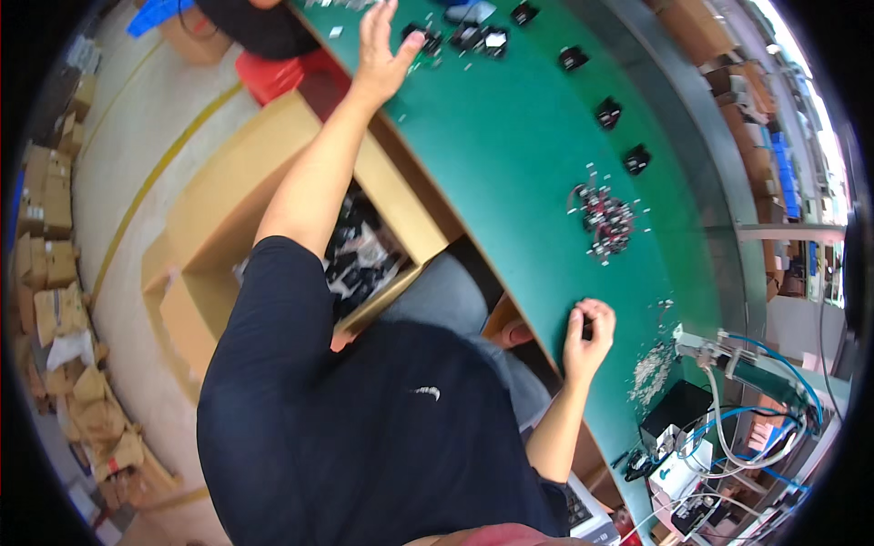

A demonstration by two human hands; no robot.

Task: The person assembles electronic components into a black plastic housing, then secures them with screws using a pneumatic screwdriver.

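Note:
My left hand [384, 56] is stretched out over the far left edge of the green workbench [510, 173], its thumb apart from the fingers. Just right of it lies a cluster of small black parts [473, 38] with white bits. My right hand [590, 337] rests near the bench's front edge, its fingers curled in. Whatever may be inside that hand is hidden. Ahead of it sits a pile of dark parts with red wires and white connectors [605, 221]. To its right is a scatter of tiny pale pieces [651, 371].
Several black parts [608, 113] stand in a line along the bench's far side. A clamp-like machine with blue hoses [728, 359] is at the right. On my left is an open carton [246, 182] holding dark bagged items. A red stool [269, 77] stands beyond it.

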